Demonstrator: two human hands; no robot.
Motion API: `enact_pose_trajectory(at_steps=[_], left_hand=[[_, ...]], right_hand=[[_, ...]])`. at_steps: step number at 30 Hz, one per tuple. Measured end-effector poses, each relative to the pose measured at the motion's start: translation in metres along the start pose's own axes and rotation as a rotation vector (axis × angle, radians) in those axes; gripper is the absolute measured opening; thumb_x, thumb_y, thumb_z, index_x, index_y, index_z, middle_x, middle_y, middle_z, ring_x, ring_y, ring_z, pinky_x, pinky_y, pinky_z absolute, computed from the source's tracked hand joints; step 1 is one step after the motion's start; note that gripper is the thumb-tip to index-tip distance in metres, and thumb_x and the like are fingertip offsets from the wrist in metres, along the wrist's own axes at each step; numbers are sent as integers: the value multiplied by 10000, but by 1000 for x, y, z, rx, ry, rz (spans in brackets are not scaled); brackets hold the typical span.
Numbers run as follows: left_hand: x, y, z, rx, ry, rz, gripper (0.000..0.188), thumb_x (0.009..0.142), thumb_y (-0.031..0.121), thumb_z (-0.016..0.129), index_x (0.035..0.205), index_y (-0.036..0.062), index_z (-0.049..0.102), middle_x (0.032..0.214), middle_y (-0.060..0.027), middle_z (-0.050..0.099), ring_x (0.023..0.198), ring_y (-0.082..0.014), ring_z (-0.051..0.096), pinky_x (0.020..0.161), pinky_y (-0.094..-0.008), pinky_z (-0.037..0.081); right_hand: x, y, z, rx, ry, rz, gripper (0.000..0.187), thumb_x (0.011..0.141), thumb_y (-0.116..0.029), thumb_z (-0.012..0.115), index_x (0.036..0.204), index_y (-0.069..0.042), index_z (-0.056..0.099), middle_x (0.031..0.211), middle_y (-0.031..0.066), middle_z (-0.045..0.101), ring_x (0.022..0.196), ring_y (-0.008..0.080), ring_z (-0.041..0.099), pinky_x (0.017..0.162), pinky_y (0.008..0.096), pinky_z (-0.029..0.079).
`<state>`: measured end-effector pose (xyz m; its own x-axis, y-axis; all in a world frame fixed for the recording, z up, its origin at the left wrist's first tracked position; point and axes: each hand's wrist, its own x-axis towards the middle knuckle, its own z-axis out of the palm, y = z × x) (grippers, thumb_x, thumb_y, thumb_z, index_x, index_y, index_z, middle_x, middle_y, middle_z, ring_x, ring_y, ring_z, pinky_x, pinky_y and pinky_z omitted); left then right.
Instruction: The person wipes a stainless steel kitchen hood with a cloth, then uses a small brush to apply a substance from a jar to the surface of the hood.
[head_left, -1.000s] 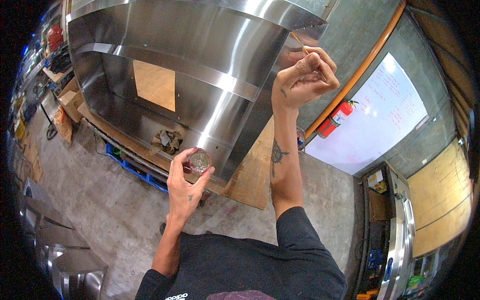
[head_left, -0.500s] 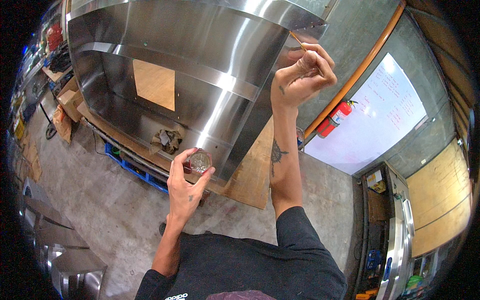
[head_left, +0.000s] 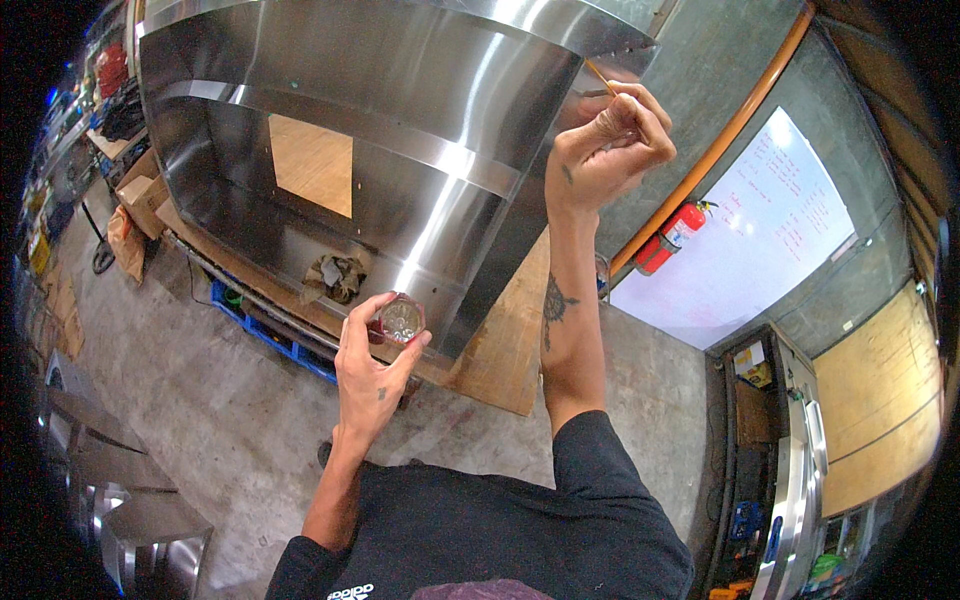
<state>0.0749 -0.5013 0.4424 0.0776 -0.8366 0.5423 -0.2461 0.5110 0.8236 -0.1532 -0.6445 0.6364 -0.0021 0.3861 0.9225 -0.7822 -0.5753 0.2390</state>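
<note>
Between the thumb and fingers of my left hand (head_left: 368,365) is a small round clear container (head_left: 402,320) with a reddish edge, its round face turned up toward me. My right hand (head_left: 615,140) is raised at the upper right, pinching a thin yellow-orange stick (head_left: 598,75). The stick's far tip is at the upper right corner of a large brushed stainless steel housing (head_left: 370,90), close to or touching the metal; I cannot tell which. Several small dark spots show near that corner. A crumpled rag (head_left: 337,278) lies on the housing's lower ledge.
A fire extinguisher (head_left: 672,238) stands before a whiteboard (head_left: 745,220) on the right, near a slanting orange pipe (head_left: 735,125). Blue pallet-like frame (head_left: 270,330) sits under the housing. Steel pieces (head_left: 155,530) stand at lower left, and a cardboard box (head_left: 145,195) at far left.
My right hand has shifted very slightly, with the stick still at the steel corner. The left hand keeps its grip on the container, almost unmoved.
</note>
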Motion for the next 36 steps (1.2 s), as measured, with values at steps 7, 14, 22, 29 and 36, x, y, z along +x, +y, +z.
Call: enact_pose_trajectory(at_steps=[7,14,22,29,36], left_hand=[[0,2,-4,42,5,-1,552,848,90,863,1335,35,611,1224,-121,695,1058,-230,688,936,-348,535],[0,6,1,10,8,-6,577,814,129,900,1307,38,615,1205,-141,678,1031,-271,681,882,-377,551],[0,1,11,204,-90,209,604,813,38,865,1356,41,600,1321,-128,683,1139,-269,682,941,-370,561],[-2,4,37,138,-147,284,648,763,9,870,1341,18,579,1273,-162,664,1089,-347,641,912,-419,534],[-4,3,49,140,-229,199,620,806,33,870,1363,42,597,1297,-145,683,1118,-278,674,940,-380,549]], right_hand=[[-19,-50,-21,261,93,254,192,1110,-161,521,1180,-71,367,1081,221,608,630,142,626,617,245,557],[-70,-169,-113,543,-300,827,194,1057,-79,627,1142,-24,462,1086,237,670,731,149,660,647,256,559],[-107,-191,-137,220,-590,699,159,952,-29,759,1070,-36,653,1008,156,725,810,240,721,666,328,584],[-115,-182,-158,109,-602,755,151,943,-38,759,1049,-36,652,974,150,728,773,276,718,642,347,576],[-113,-182,-170,39,-505,811,148,998,-56,719,1076,-14,600,1009,165,733,785,186,688,669,283,540]])
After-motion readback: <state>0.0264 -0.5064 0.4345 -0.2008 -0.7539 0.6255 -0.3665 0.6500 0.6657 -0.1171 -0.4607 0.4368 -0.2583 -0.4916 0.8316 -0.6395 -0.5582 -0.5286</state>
